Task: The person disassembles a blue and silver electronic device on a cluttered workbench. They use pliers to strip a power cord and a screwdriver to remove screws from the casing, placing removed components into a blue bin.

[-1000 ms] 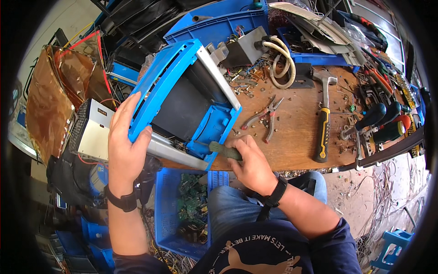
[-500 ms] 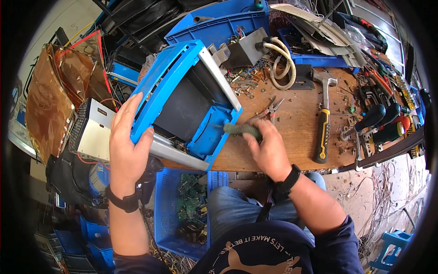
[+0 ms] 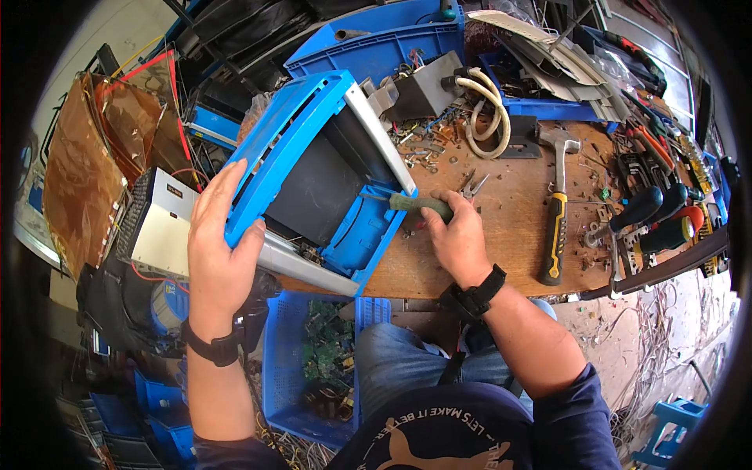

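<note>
A boxy device housing with a bright blue plastic frame (image 3: 266,168), silver side rails and a dark inner panel stands tilted on the wooden bench. My left hand (image 3: 223,227) grips its left blue edge, thumb on the near side and fingers over the outer face. In my right hand (image 3: 458,239) is a screwdriver (image 3: 407,204) with a green handle, held at the housing's right-hand blue end. Its thin shaft points left over that end; I cannot tell whether the tip touches a screw. Just beyond my right hand lie pliers (image 3: 472,185).
A hammer (image 3: 554,227) lies on the bench (image 3: 509,243) to the right, near several screwdrivers and pliers. Loose screws and a coiled pale hose (image 3: 495,117) sit farther back. Below the bench edge, a blue crate (image 3: 280,376) holds green circuit boards.
My right hand has moved slightly away from me, bringing the screwdriver up to the far part of the housing's right end. My left hand stays on the blue frame.
</note>
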`<action>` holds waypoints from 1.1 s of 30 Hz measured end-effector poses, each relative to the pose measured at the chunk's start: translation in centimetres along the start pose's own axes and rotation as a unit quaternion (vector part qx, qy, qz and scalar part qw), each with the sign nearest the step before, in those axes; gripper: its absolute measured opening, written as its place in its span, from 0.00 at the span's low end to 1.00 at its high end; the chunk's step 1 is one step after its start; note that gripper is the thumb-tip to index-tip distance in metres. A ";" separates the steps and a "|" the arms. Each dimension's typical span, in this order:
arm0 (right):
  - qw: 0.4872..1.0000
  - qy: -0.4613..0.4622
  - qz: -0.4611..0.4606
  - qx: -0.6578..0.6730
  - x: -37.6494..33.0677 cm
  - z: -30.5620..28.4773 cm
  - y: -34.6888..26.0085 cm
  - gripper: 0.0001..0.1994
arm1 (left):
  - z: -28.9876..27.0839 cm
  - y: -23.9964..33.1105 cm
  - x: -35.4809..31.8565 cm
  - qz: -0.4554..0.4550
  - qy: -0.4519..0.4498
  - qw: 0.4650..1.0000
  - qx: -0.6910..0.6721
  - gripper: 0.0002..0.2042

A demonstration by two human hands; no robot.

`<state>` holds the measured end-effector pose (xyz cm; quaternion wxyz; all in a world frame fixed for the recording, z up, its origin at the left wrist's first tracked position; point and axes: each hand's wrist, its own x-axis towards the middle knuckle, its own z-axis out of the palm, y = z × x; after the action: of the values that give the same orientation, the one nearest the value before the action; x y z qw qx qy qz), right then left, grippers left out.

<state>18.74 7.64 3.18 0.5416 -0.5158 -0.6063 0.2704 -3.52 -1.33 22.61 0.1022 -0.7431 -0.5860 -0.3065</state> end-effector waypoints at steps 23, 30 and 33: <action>1.000 -0.003 0.023 0.021 -0.8 0.6 0.9 0.14 | -0.1 0.3 0.0 -0.004 0.001 1.000 0.003 0.30; 0.953 -0.067 0.211 0.205 -0.1 1.0 0.6 0.14 | 0.0 0.1 0.0 0.000 0.002 1.000 0.000 0.30; 0.917 -0.095 0.267 0.281 0.0 0.5 -0.5 0.16 | 0.0 0.0 0.0 0.002 0.003 1.000 0.000 0.29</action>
<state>18.08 7.61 3.46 0.5113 -0.4571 -0.3935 0.6122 -3.49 -1.37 22.59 0.1049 -0.7431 -0.5845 -0.3083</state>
